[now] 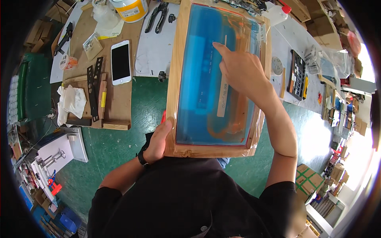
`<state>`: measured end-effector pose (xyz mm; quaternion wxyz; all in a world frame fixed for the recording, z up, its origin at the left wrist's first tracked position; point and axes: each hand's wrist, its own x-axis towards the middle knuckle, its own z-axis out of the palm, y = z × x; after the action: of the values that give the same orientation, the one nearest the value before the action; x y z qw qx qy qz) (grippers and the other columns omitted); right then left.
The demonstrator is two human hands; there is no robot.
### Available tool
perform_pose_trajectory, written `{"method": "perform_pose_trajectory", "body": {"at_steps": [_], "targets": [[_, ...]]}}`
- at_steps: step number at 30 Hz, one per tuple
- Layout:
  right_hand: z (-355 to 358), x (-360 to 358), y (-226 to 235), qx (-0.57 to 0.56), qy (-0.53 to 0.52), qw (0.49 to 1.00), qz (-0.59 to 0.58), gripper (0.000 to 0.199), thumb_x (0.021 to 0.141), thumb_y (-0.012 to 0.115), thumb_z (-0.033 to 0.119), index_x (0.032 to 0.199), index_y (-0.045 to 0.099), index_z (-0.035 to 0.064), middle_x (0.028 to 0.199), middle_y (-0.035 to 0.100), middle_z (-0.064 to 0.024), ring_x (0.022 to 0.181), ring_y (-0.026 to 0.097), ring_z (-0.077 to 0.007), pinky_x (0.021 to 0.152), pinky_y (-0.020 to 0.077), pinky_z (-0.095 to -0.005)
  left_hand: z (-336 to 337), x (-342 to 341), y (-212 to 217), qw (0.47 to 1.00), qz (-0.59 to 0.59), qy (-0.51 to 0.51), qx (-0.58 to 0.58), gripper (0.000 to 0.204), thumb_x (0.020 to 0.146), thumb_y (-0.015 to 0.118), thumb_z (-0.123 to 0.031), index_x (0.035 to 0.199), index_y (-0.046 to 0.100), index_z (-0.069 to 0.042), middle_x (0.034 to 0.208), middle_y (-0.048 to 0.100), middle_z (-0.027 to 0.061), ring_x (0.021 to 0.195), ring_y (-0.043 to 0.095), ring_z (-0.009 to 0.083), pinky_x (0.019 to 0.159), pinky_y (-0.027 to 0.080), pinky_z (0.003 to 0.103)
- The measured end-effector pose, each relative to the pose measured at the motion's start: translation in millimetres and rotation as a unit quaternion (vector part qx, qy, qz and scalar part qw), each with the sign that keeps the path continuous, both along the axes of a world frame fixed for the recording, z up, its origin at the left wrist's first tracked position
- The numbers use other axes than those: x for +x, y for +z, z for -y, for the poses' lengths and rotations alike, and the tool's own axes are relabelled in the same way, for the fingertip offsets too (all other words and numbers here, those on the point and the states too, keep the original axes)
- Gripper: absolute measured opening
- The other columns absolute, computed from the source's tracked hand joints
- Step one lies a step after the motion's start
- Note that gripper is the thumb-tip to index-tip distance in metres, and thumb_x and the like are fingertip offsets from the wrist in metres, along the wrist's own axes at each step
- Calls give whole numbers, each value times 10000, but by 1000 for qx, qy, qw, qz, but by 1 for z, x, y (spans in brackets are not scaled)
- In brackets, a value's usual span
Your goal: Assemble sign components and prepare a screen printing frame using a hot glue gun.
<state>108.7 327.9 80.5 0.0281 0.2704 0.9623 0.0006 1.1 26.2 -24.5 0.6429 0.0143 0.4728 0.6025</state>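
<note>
A wooden screen-printing frame [171, 95] with a blue stencil mesh [192, 123] reaches from my body toward the table. Clear film wraps its edges, and orange-brown patches run along the right part of the mesh. A pale printed strip [221, 105] lies lengthwise near its middle. My left hand [157, 139] is closed on the frame's near left side rail; a small red piece [163, 116] shows beside its fingers. Over the mesh, my right hand [244, 71] has its index finger stretched out toward the faint stencil marks, other fingers curled. Whether the fingertip touches, I cannot tell.
On the left board [119, 99] lie a white phone [120, 62], dark perforated strips [94, 87] and crumpled tissue [72, 101]. Farther off are pliers [156, 18] and a yellow-white tub [131, 10]. To the right are a dark slotted tray [296, 75] and a red-capped bottle [277, 15].
</note>
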Motion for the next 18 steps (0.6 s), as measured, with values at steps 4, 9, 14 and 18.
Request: {"method": "perform_pose_trajectory", "body": {"at_steps": [4,9,14,18], "targets": [[-2,-5,-8,-25,-14,999,36,436,940,551,128,1357,623,19,784,733,-144,632,707,-310,567,569,-373,-1,-1,0,999,5,-13,44,365,1130,429,-272,1242,637,6,1206,689,52,1057,618,115,981,467,282],[-9,-5,-5,-25,-2,1000,18,431,956,529,127,1357,633,9,812,743,-153,664,717,-319,597,583,-381,3,-3,-8,997,6,-38,69,423,1126,417,-320,1362,566,-2,1296,672,103,1112,644,167,984,500,324],[-11,-10,-9,-22,-16,1000,-2,420,968,513,123,1350,648,13,833,751,-157,692,729,-323,614,593,-379,5,-2,-14,997,10,-40,66,443,1125,406,-337,1391,547,-12,1318,665,118,1123,648,181,984,510,342],[-10,-12,-9,-29,-20,999,2,414,967,513,121,1343,658,21,851,756,-157,712,738,-321,625,599,-376,5,0,-13,997,8,-32,66,440,1124,405,-349,1376,550,-18,1300,664,114,1108,642,174,978,507,342]]}}
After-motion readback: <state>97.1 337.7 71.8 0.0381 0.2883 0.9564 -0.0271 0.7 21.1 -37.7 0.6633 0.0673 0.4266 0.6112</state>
